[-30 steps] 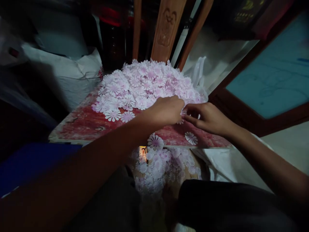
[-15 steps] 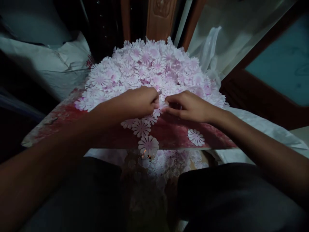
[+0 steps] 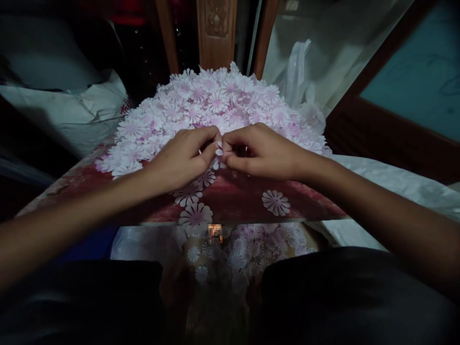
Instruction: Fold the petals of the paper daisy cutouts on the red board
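Left hand (image 3: 179,158) and right hand (image 3: 262,151) meet at the centre of the view, fingers curled inward and knuckles raised, with the fingertips of each drawn together; between them a small paper flower (image 3: 219,150) is pinched, its petals showing white and pale pink. Immediately far of both hands lies a dense heap of paper daisies (image 3: 212,103), each with a pink centre and rounded petals, overlapping in many layers and spreading toward the far edge of the bench (image 3: 237,203). The bench top is mottled red and worn pale along its left edge. Separate flowers lie flat on it: one loose flower (image 3: 276,202) to the right, well apart from the heap, and a short overlapping row (image 3: 190,196) near the left hand, running toward the near edge. Beyond that edge, a scattered layer of similar flowers (image 3: 244,251) rests on a tan surface, between dark-clothed legs (image 3: 345,292). A carved wooden slat (image 3: 216,28) stands beyond the heap. A white plastic bag (image 3: 296,72) sits at the far right of the heap, a white sheet (image 3: 395,184) lies right of the bench, and a pale sack (image 3: 68,115) lies to the left.
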### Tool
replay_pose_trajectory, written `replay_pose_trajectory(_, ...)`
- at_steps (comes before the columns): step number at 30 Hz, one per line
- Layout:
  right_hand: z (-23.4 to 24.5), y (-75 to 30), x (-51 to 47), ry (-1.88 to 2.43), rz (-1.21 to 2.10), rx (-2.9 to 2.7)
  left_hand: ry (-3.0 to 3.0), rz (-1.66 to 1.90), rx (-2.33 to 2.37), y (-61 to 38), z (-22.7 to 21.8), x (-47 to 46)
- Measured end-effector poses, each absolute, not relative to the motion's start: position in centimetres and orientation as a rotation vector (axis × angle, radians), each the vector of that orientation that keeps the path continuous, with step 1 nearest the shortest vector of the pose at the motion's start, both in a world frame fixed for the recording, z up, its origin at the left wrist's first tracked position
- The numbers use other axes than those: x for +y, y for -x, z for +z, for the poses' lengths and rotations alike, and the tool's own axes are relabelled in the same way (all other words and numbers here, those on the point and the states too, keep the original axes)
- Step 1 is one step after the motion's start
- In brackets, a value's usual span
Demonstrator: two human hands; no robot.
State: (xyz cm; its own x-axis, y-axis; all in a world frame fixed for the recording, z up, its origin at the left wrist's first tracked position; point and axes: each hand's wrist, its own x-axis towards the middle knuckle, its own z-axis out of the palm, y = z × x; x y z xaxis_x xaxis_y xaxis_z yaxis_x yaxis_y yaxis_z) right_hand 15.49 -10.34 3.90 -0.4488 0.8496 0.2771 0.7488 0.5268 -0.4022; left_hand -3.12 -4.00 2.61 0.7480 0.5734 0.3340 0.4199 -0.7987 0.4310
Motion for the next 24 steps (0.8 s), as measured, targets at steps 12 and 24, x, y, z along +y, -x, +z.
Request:
replay_pose_trajectory(12, 3.5, -17.0, -12.8, 1.354, 0.995, -2.33, -2.167, 0.728, 0.436, 3.8, -3.0, -7.1)
replay_pose_trajectory(24, 5.1, -16.2, -12.5, 1.414, 1.112, -2.17, -2.774, 0.853, 0.334, 4.1, 0.2, -4.5)
